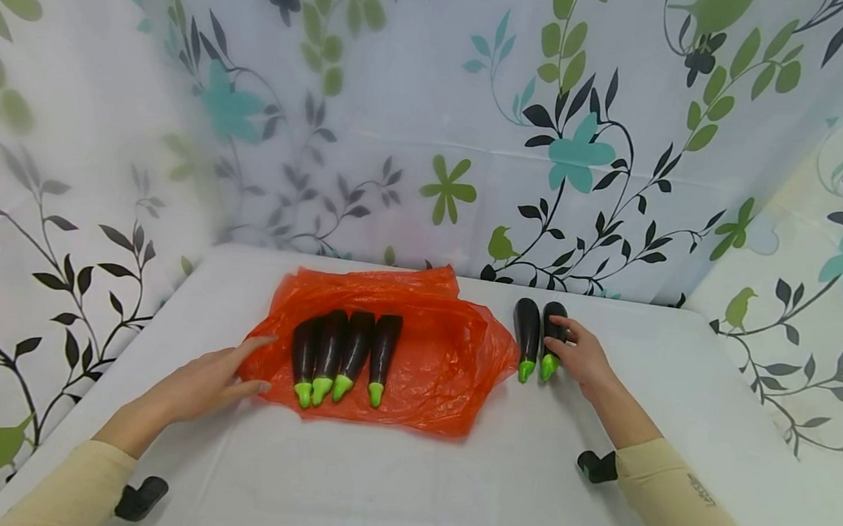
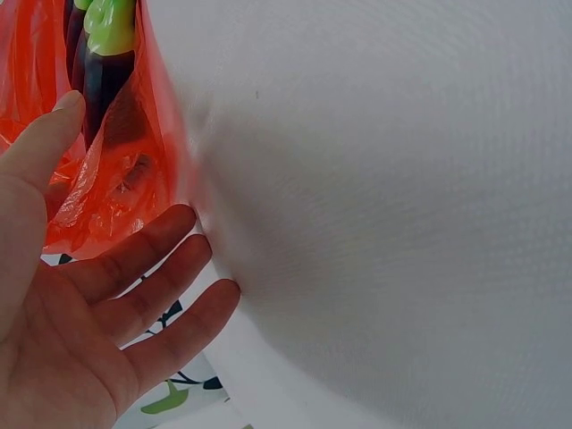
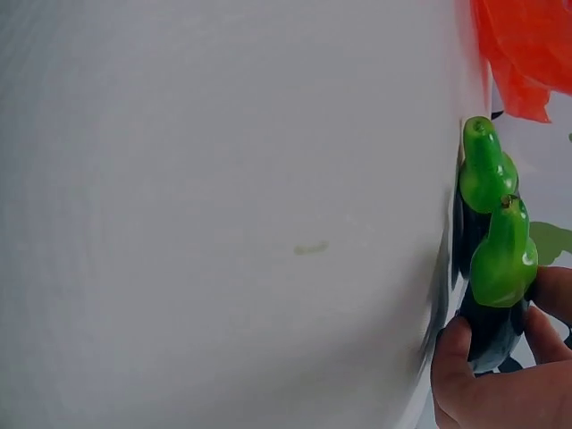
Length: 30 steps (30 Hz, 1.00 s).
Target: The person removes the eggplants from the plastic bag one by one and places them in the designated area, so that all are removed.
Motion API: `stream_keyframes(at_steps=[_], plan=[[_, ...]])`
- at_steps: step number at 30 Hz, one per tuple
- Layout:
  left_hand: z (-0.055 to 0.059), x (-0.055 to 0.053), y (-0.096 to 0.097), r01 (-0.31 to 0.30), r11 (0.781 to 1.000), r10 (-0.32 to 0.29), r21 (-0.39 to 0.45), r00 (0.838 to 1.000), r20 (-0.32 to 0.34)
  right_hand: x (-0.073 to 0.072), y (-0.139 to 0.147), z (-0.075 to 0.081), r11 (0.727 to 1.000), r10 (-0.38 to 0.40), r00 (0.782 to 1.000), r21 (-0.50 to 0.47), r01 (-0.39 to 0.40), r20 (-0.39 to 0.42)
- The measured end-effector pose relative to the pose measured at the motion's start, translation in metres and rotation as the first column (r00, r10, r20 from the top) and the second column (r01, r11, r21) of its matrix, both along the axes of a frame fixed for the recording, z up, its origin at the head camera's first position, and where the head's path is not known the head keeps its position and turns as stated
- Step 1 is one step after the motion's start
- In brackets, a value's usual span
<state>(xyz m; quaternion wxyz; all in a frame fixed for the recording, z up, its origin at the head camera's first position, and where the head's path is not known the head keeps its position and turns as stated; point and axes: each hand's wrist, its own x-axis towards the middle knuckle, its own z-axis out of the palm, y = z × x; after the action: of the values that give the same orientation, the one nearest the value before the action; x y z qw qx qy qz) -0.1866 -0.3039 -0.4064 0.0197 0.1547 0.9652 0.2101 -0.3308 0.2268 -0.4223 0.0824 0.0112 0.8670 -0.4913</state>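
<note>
A red plastic bag point(image 1: 430, 372) lies spread on the white table, with several dark eggplants point(image 1: 356, 349) side by side on its left half, green stems toward me. My left hand point(image 1: 204, 382) is at the bag's left edge, fingers spread and relaxed; in the left wrist view its thumb point(image 2: 64, 121) overlaps the red plastic. To the right of the bag, my right hand point(image 1: 584, 359) holds an eggplant point(image 1: 555, 310) between thumb and fingers. Its green stem point(image 3: 503, 259) faces the right wrist camera. Close on its left lies another eggplant point(image 1: 527, 326).
The white table point(image 1: 401, 495) runs back to a curtain point(image 1: 403, 128) printed with leaves and flowers, which also hangs at both sides. A dark device point(image 1: 142, 498) is at the left wrist, and a similar dark device point(image 1: 597, 467) at the right wrist.
</note>
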Motion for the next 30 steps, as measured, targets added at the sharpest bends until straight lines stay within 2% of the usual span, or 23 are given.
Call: stream_keyframes(at_steps=[10, 30], plan=[[0.0005, -0.0001, 0.0002, -0.005, 1.000, 0.005, 0.000, 1.000, -0.004, -0.0040, 0.0003, -0.0016, 1.000, 0.009, 0.999, 0.023, -0.010, 0.036], [0.0000, -0.0009, 0.0005, -0.013, 1.000, 0.013, 0.004, 1.000, 0.018, -0.0039, -0.0038, -0.0039, 0.999, -0.008, 0.999, 0.043, 0.006, 0.038]])
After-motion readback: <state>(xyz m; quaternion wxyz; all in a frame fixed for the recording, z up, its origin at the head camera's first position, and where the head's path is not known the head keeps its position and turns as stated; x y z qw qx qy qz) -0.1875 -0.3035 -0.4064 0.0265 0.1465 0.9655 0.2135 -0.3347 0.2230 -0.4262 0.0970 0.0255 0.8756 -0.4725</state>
